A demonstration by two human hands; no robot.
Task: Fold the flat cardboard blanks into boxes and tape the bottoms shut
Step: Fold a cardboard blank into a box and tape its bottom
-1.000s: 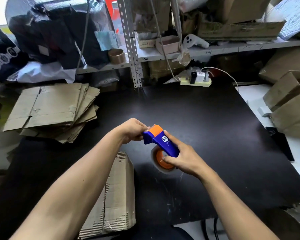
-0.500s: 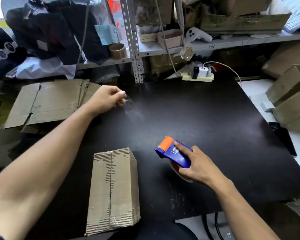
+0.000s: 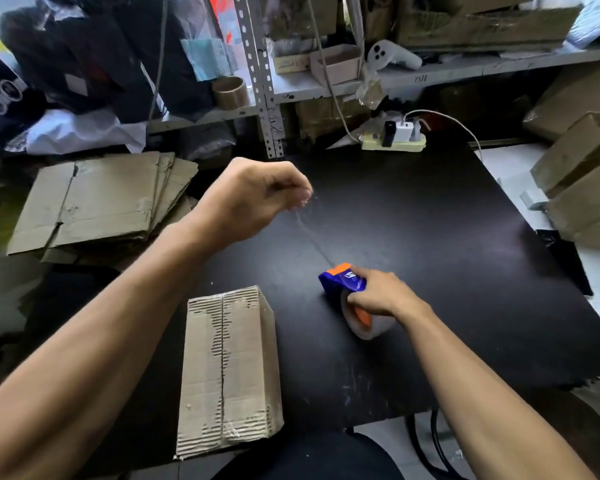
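Item: folded box [image 3: 227,370], 6 o'clock on counter [image 3: 430,237], seam up. My right hand [image 3: 378,294] clenches tape dispenser [image 3: 347,289]; left hand [image 3: 253,195], 11 o'clock, pinches clear tape strip [image 3: 314,233]. Blanks [image 3: 94,202] at 10 o'clock. Risk: slack strip twists, sticks to itself. Since earlier: left hand nearer centre.

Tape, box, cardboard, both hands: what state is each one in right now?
Tape strip: pulled out, stretched between left hand and dispenser.
Dispenser: gripped by the right hand.
Left hand: raised, pinching the strip's end.
Right hand: curled round the dispenser.
Box: folded, lying on the table, seam taped.
Blanks: flat, stacked.
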